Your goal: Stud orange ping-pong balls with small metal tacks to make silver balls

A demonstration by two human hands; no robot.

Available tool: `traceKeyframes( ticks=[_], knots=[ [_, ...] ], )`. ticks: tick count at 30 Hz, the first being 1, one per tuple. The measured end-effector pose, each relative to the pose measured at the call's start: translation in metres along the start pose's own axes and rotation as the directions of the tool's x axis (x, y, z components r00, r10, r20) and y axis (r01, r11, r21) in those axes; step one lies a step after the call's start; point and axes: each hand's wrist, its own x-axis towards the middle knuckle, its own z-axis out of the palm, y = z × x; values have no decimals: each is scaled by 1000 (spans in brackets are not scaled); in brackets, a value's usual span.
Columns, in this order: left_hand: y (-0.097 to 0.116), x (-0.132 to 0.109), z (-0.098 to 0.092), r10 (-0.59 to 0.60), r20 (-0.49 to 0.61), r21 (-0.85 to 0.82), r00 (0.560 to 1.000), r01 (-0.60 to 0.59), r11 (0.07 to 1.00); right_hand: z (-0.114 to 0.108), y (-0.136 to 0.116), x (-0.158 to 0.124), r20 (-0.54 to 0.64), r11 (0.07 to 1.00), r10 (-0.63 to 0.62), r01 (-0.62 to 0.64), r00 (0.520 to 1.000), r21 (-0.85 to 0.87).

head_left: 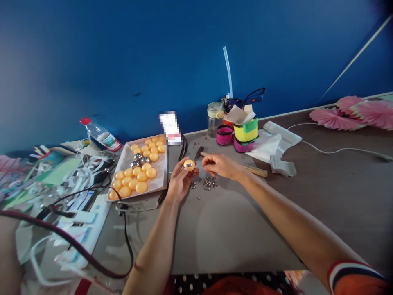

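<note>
My left hand [179, 182] is closed around a small yellow-orange ball [190, 167] with a shiny silver patch on it, held up above the mat. Just to its right, my right hand [221, 166] has its fingers pinched together. Whatever may be between those fingertips is hidden. Below the two hands lies a loose pile of small shiny metal pieces [210, 183] on the grey mat [227, 229]. Behind my right hand a hammer [199, 153] shows its dark head. A shallow white box [158, 182] on the left holds rows of similar yellow-orange balls and several silver ones.
A clear bottle with a red cap [106, 137] leans behind the box. Cables and a white power strip [92, 227] crowd the left. A lidded glass jar [215, 119], a pink-and-yellow container [245, 133] and white wrapping [273, 141] stand or lie at the back right.
</note>
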Motion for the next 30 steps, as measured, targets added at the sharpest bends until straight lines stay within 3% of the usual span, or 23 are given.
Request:
traceKeyframes(
  ticks=[5,8,18,25,30],
  knots=[
    [1,-2,2,-19,26,-12,999,19,1000,7,-1,1,-35,944,25,-12,999,330],
    [1,-2,3,-25,28,-19,999,25,999,10,-5,0,-19,906,42,-31,999,423],
    [0,-1,2,-33,16,-10,999,34,999,14,-6,1,-165,877,36,48,986,477],
    [0,-2,3,-34,31,-14,999,34,999,14,-8,0,-19,837,82,-58,996,545],
    [0,-2,2,-29,37,-10,999,29,1000,20,-8,0,-57,867,74,-36,996,497]
  ],
)
